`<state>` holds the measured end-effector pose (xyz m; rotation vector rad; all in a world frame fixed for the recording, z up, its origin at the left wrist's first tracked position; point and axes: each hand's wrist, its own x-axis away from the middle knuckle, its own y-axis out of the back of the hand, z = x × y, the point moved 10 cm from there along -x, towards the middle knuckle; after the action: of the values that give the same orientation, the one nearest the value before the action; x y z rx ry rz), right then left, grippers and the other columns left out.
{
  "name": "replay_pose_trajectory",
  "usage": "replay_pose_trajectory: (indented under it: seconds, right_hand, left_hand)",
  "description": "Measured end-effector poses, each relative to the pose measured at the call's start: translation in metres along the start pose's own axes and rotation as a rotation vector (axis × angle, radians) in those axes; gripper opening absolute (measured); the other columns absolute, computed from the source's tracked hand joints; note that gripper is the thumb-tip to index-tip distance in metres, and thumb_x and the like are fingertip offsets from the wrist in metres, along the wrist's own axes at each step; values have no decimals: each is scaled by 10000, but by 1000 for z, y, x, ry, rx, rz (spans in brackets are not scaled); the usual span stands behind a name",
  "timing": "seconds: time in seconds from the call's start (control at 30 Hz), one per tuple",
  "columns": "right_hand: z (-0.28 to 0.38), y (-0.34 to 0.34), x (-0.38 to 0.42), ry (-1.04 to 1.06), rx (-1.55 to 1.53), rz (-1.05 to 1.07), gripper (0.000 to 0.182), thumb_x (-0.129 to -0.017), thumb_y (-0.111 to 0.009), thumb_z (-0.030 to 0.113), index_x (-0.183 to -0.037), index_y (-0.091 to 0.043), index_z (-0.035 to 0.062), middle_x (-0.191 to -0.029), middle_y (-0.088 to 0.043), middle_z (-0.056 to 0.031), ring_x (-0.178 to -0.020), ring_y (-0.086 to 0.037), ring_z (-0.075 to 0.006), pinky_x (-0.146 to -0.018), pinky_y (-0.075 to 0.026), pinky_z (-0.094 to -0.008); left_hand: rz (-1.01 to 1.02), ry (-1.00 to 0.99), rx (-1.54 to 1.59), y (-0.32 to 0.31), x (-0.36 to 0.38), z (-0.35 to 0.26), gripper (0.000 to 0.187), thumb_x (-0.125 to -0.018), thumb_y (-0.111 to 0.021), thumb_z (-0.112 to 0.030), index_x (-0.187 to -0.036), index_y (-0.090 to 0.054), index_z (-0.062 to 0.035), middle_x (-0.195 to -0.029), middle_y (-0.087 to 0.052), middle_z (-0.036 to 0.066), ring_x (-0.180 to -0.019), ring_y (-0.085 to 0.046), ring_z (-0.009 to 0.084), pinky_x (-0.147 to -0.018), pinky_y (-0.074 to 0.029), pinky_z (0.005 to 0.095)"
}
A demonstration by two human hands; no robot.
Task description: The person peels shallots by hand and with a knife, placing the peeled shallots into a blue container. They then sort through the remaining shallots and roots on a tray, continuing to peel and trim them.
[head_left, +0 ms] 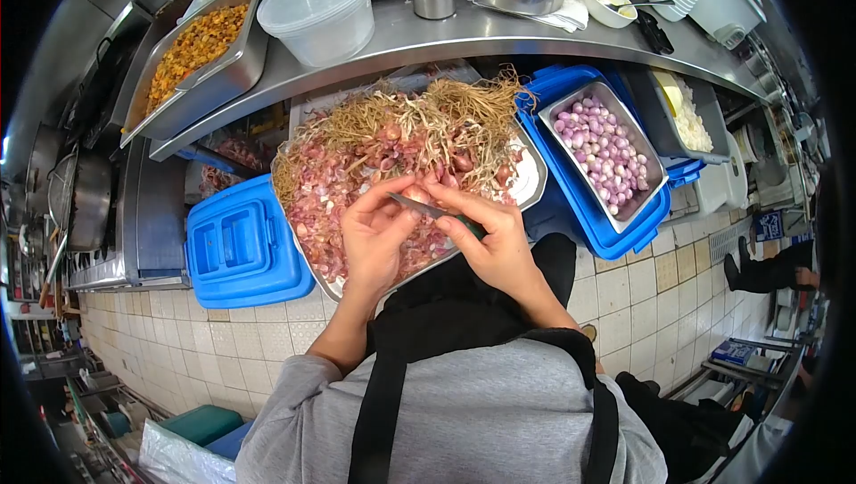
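Note:
Above a large metal tray [535, 177] heaped with pink shallot skins [325, 190] and dry roots [481, 105], both my hands are close together. My left hand [376, 232] is closed round a small reddish shallot [415, 193], partly hidden by the fingers. In my right hand [495, 239] is a small knife [419, 206] with a green handle, its blade pointing left against the shallot. To the right, a metal pan [657, 182] of peeled shallots [599, 149] rests on a blue lid.
A metal shelf [392, 54] crosses the front, bearing a pan of orange food [198, 47], a clear tub [319, 16] and a pot. A blue lid [245, 248] is at left, and a grey bin [646, 114] at right. Another person's legs [767, 265] show far right.

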<state>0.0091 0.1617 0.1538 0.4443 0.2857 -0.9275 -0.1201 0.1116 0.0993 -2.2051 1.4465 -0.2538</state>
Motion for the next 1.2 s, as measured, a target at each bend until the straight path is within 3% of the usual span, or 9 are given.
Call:
replay_pose_trajectory:
  seconds: [0.3,0.4,0.5,0.6,0.7,0.8,0.83,0.93,1.2]
  right_hand:
    - [-15,-3,1,-108,94,94,274,-807,-617,10,-1081,-640,10,-943,-674,-126,-696,-612,-151,-644,-484,-259]
    - [-25,-3,4,-205,-218,33,283,-804,-618,5,-1087,-636,7,-951,-673,-130,-722,-621,-151,-659,-484,-259]
    - [-5,-1,3,-45,-79,-31,265,-818,-622,55,-1082,-640,29,-902,-667,-149,-778,-650,-229,-694,-497,-295]
    - [-5,-4,2,-55,-11,60,292,-811,-610,-5,-1103,-623,-3,-1001,-671,-123,-803,-627,-139,-711,-484,-266]
    - [-5,-4,3,62,10,20,277,-852,-583,26,-1125,-609,-3,-898,-675,-103,-670,-590,-108,-603,-463,-231]
    - [-49,-18,14,-410,-554,113,254,-903,-539,78,-1139,-599,7,-770,-631,-67,-521,-480,-66,-475,-374,-187]
    - [-60,-21,14,-450,-682,95,246,-937,-499,119,-1141,-595,21,-706,-570,-32,-466,-369,-28,-418,-272,-159]
    - [-81,-13,14,-545,-720,-1,239,-936,-500,117,-1131,-598,20,-724,-582,-42,-482,-395,-31,-418,-286,-163]
    - [-40,-8,7,-259,-321,8,292,-894,-550,75,-1182,-579,34,-822,-610,-20,-638,-511,-27,-502,-370,-158]
  left_hand:
    - [39,-48,-73,1,4,-1,321,-770,-604,134,-1081,-575,61,-1094,-565,106,-989,-578,167,-865,-486,291]
    - [-13,5,-34,5,5,3,320,-766,-609,138,-1075,-579,61,-1082,-574,102,-980,-580,164,-855,-492,288]
    - [-13,5,-56,5,3,1,321,-763,-617,135,-1073,-581,60,-1080,-581,104,-967,-583,159,-844,-495,283]
    - [27,-19,-87,2,2,-2,325,-760,-626,131,-1075,-583,59,-1096,-581,111,-966,-586,160,-843,-496,282]
    - [41,-1,-91,4,3,2,323,-763,-627,126,-1076,-586,58,-1108,-580,117,-981,-584,166,-853,-492,284]
    - [49,21,-72,2,3,4,336,-767,-618,126,-1093,-578,56,-1112,-580,128,-1008,-579,178,-869,-487,288]
    - [54,26,-65,0,3,3,344,-768,-615,127,-1102,-573,55,-1113,-580,132,-1018,-577,183,-874,-485,289]
    - [40,60,46,-11,0,-2,381,-769,-601,130,-1139,-548,54,-1123,-580,154,-1033,-576,197,-889,-481,296]
    - [-23,72,114,8,-3,9,348,-788,-584,115,-1128,-545,53,-1120,-585,170,-1032,-582,213,-907,-477,313]
